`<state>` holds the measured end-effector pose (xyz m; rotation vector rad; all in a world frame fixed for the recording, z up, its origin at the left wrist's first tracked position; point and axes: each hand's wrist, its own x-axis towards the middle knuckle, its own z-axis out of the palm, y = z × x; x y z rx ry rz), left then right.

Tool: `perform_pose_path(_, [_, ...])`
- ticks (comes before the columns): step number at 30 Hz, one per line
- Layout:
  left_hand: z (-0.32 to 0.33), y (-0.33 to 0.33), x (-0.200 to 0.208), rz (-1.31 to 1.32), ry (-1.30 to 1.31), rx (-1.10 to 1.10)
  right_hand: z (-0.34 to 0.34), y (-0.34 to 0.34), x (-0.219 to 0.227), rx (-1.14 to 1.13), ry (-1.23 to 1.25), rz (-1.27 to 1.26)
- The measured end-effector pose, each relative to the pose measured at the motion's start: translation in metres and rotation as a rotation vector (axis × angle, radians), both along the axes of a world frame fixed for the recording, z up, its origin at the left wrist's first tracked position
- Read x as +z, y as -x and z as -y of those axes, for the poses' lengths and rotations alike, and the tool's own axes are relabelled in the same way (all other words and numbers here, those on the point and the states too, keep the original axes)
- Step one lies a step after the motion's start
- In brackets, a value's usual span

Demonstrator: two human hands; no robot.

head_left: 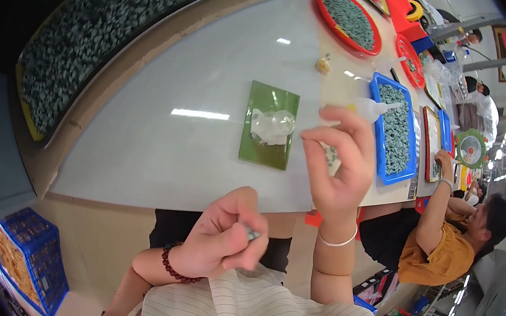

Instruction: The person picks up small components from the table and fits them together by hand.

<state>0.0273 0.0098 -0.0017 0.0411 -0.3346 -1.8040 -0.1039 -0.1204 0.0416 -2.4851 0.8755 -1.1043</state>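
My left hand (221,234), above the front edge of the table, is closed on a small grey-green stone piece (252,233) between thumb and fingers. My right hand (344,161) is raised over the table, with thumb and index fingertips together in a pinch. Whatever they hold, if anything, is too small to make out. Beyond the hands, a green square sheet (255,156) lies on the table with a whitish, glossy blob (271,127) on it. A translucent white nozzle bottle (368,109) is partly behind my right fingers.
A blue tray (378,133) of stone pieces lies right of my right hand. Red round trays (378,45) (417,82) stand farther back. A large dark tray (48,132) fills the far left. A co-worker (440,243) sits at right. A blue crate (42,259) stands lower left.
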Motion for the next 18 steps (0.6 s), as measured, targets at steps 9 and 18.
perform_pose_path(9, [-0.001,0.010,-0.005,0.349,0.010,0.254,-0.039,0.028,-0.005,0.327,-1.307,1.082])
perform_pose_path(18, [0.010,0.033,0.004,0.665,0.103,0.471,-0.069,0.045,-0.009,0.172,-1.011,0.974])
